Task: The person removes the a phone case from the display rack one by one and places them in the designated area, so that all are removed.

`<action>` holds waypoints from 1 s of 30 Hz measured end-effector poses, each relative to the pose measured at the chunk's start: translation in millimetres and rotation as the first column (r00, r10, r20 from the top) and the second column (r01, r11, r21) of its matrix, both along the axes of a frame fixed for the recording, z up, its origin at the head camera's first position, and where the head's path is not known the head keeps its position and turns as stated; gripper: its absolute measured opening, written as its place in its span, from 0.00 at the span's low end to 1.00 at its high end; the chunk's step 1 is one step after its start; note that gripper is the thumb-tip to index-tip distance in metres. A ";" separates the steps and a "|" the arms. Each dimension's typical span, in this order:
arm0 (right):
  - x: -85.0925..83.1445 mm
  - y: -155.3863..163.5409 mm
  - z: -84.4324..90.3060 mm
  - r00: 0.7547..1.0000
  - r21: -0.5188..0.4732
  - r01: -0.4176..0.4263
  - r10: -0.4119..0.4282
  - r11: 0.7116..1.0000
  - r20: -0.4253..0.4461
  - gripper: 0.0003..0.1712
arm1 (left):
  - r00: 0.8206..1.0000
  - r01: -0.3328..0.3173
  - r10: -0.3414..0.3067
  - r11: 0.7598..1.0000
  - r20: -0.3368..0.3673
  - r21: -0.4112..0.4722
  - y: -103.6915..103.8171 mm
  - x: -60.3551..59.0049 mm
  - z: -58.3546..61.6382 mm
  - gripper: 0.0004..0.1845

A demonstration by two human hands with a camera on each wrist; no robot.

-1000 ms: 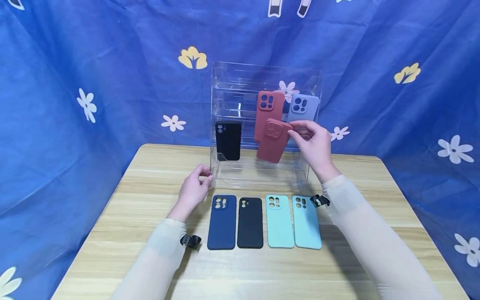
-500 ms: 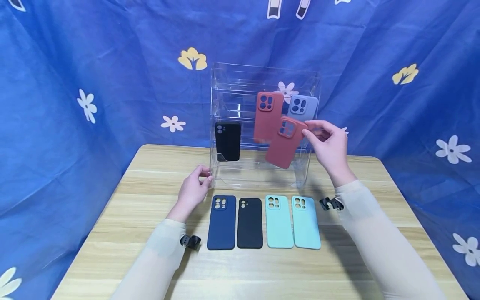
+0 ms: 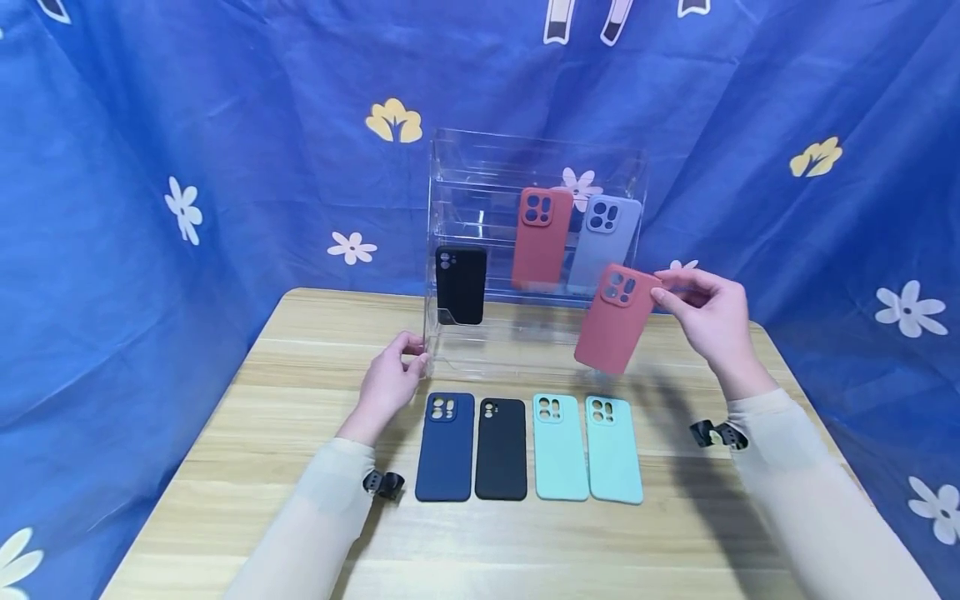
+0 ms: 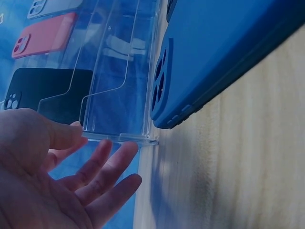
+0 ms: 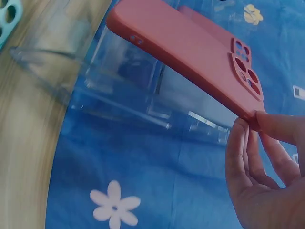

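My right hand (image 3: 705,312) pinches a red phone case (image 3: 618,321) by its upper right corner, between thumb and fingertips. The case hangs tilted in front of the lower right of a clear plastic display stand (image 3: 517,358). Camera cutouts show in its top. With thumb and fingertips my left hand (image 3: 390,379) holds the stand's lower left side edge; in the left wrist view its other fingers (image 4: 114,164) spread out beside the edge. On the stand are a black phone case (image 3: 461,286), another red phone case (image 3: 542,237) and a light purple phone case (image 3: 604,242).
In front of the stand, a navy phone case (image 3: 444,450), a black phone case (image 3: 501,450) and two mint phone cases (image 3: 561,454) lie in a row on the wooden table (image 3: 300,500). Blue flowered cloth (image 3: 262,167) hangs behind and at both sides.
My right hand has carried the red case right, down and away from the stand, uncovering the light purple case. The held case has turned so its cutouts show. My left hand has stayed in place.
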State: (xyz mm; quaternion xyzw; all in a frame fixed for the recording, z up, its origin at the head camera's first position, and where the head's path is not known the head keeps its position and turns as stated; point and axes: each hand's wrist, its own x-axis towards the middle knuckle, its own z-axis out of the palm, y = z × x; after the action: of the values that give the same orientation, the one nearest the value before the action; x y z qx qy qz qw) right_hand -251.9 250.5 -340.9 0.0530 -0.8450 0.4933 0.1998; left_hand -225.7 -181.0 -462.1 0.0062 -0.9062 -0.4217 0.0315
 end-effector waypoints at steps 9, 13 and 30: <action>13.7 30.6 -4.8 0.991 0.088 0.020 -0.032 0.996 0.132 0.21 | 1.000 0.000 0.000 1.000 -0.004 0.010 -0.2 0.0 -0.2 0.15; 19.0 43.0 -8.3 0.985 0.103 0.010 -0.028 0.995 0.172 0.21 | 1.000 0.002 -0.002 1.000 -0.003 0.008 -0.4 -0.5 -0.8 0.15; 27.0 96.1 -44.4 0.917 0.053 -0.129 0.099 0.990 0.386 0.25 | 1.000 -0.006 0.006 1.000 -0.003 -0.023 -0.5 -1.5 -1.3 0.14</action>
State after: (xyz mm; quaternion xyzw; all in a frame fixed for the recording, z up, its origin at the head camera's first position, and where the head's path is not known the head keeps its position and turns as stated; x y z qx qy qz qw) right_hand -224.9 346.7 -385.4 0.0126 -0.8815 0.4720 -0.0002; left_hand -227.2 -181.5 -463.4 0.0078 -0.9108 -0.4113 0.0339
